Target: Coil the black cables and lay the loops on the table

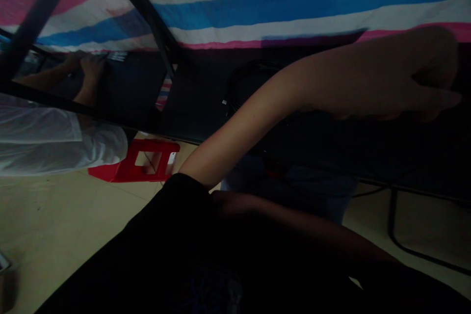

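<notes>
One hand (415, 76) reached far across the dark worktop (206, 93), its fingers curled loosely together, resting on the dim surface near a coiled black cable (245, 81); whether it gripped anything I could not tell. The other hand (230, 202) lay low against the lap, its state unclear. The cable looked light and limp, best taken by its bundled loops.

The person wears a black short-sleeved shirt (176, 250) with a faint bluish print low on the front, at six o'clock. Both forearms are bare; no watch, ring or glove shows on the hand (412, 78) at two o'clock.
</notes>
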Motion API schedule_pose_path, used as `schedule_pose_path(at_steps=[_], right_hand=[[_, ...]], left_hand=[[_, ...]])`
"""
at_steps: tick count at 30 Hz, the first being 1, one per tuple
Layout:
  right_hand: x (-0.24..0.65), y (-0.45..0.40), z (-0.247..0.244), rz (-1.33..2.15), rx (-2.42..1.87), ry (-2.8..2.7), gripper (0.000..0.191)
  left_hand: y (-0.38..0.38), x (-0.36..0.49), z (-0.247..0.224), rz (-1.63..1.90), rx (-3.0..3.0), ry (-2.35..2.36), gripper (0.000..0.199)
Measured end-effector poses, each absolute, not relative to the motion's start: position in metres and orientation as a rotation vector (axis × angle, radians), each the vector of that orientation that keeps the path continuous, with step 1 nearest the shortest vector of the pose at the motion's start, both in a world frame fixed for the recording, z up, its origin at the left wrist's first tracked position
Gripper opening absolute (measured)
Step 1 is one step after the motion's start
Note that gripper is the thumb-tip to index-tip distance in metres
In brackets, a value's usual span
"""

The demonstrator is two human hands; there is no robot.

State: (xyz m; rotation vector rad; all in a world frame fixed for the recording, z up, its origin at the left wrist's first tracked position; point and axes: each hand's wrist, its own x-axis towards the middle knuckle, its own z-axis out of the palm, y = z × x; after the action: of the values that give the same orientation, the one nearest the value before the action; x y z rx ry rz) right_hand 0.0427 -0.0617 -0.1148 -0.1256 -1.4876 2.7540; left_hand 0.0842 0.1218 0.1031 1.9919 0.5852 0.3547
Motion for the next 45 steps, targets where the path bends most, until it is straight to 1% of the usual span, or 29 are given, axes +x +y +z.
schedule_pose_path(at_steps=[2, 6, 11, 15, 19, 22, 24, 28, 34, 39, 42, 45], right_hand=[[0.054, -0.059, -0.109, 2.74, -0.155, -1.427, 0.005], [0.07, -0.052, -0.093, 2.608, -0.246, -1.476, 0.018], [0.086, -0.038, -0.083, 2.551, -0.344, -1.493, 0.016], [0.102, -0.025, -0.082, 2.494, -0.416, -1.443, 0.025], [0.108, -0.023, -0.079, 2.528, -0.444, -1.334, 0.034], [0.106, -0.026, -0.079, 2.546, -0.462, -1.26, 0.038], [0.105, -0.026, -0.081, 2.55, -0.463, -1.242, 0.039], [0.106, -0.024, -0.085, 2.501, -0.503, -1.262, 0.037], [0.111, -0.022, -0.083, 2.418, -0.543, -1.33, 0.032], [0.119, -0.019, -0.084, 2.332, -0.594, -1.371, 0.03], [0.125, -0.017, -0.087, 2.311, -0.616, -1.379, 0.032], [0.13, -0.015, -0.088, 2.293, -0.629, -1.381, 0.033]], left_hand=[[0.122, 0.08, 0.099, 0.361, 1.977, 0.578, 0.018], [0.121, 0.078, 0.097, 0.362, 1.928, 0.621, 0.02], [0.126, 0.082, 0.094, 0.398, 1.935, 0.569, 0.008], [0.126, 0.081, 0.095, 0.377, 1.951, 0.596, 0.013], [0.124, 0.081, 0.097, 0.361, 1.961, 0.625, 0.013], [0.124, 0.083, 0.095, 0.41, 1.929, 0.635, 0.019], [0.124, 0.084, 0.095, 0.435, 1.918, 0.632, 0.019], [0.123, 0.082, 0.096, 0.394, 1.944, 0.662, 0.009], [0.126, 0.083, 0.09, 0.435, 1.913, 0.62, 0.005], [0.125, 0.082, 0.091, 0.421, 1.925, 0.581, 0.013], [0.124, 0.082, 0.092, 0.406, 1.931, 0.614, 0.01], [0.125, 0.083, 0.092, 0.394, 1.941, 0.609, 0.011]])
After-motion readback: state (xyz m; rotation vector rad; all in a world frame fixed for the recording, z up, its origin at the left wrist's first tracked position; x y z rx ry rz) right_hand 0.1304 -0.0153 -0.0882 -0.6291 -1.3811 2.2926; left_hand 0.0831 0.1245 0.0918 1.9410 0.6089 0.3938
